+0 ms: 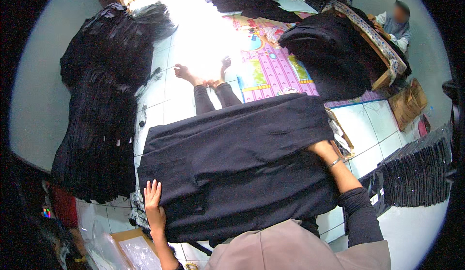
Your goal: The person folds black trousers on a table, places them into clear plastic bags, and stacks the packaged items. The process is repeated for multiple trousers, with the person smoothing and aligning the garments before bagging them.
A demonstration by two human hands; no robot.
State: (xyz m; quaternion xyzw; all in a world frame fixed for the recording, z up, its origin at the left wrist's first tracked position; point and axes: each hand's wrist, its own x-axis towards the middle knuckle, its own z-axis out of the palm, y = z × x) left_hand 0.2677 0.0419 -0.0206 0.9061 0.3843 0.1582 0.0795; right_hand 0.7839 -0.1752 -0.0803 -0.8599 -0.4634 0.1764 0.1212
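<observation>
A large black cloth garment [252, 158] lies spread flat in front of me, across my lap. A rectangular stitched patch like a pocket shows on its left part. My left hand [154, 204] rests on the garment's left edge with its fingers stretched out, gripping nothing. At the right edge is my right hand [320, 148], with a bracelet on its wrist. Its fingers reach in beneath a fold of the black cloth and are hidden, so their grip does not show.
Tall heaps of black garments [99, 124] stand at the left. Packed black stacks [416, 173] are at the right, beside a brown paper sack [408, 103]. A patterned mat [271, 69] covers the far tiles. A person [395, 27] sits at the far right behind black cloth.
</observation>
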